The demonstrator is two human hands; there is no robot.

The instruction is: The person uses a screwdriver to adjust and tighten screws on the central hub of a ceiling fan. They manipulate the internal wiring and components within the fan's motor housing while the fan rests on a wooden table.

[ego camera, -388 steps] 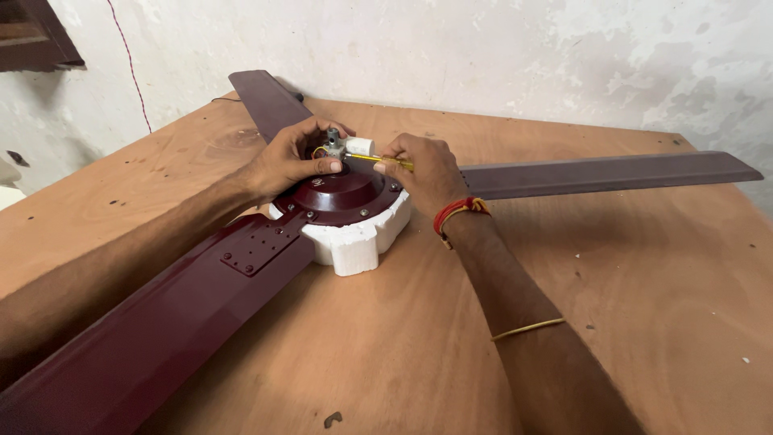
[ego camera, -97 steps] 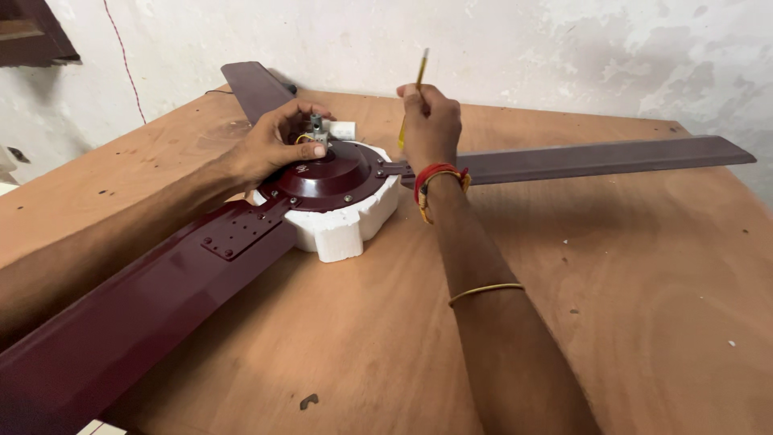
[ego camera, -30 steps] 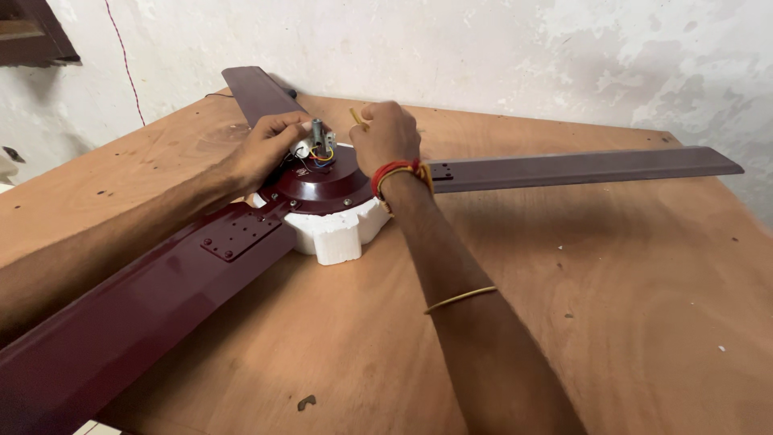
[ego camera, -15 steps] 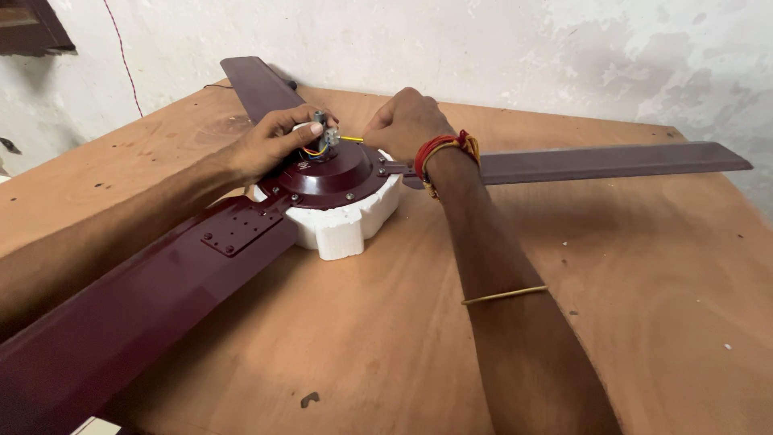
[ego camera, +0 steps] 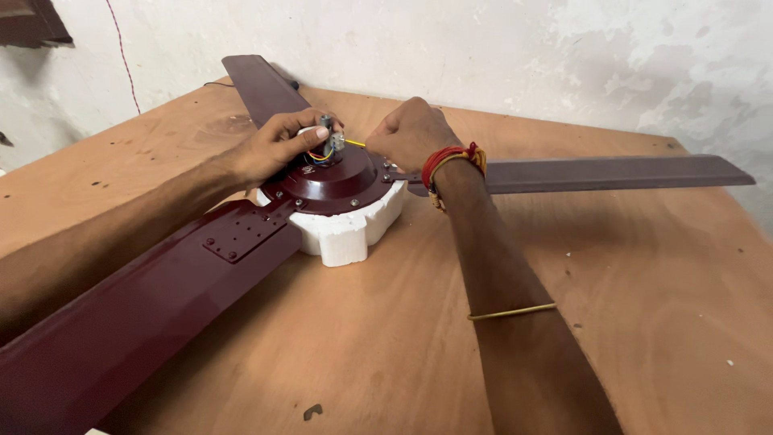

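A maroon ceiling fan [ego camera: 330, 181] lies on the wooden counter [ego camera: 644, 322]. My left hand [ego camera: 270, 149] pinches its central wire terminal [ego camera: 328, 143]; my right hand [ego camera: 411, 133] closes on a yellow tool [ego camera: 355, 143]. I judge wiring work underway, needing a steady tip.

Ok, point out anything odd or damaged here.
The wall has flaking, patchy plaster. The fan motor sits on a white foam block with a rough-cut edge, and loose coloured wires show at its hub.
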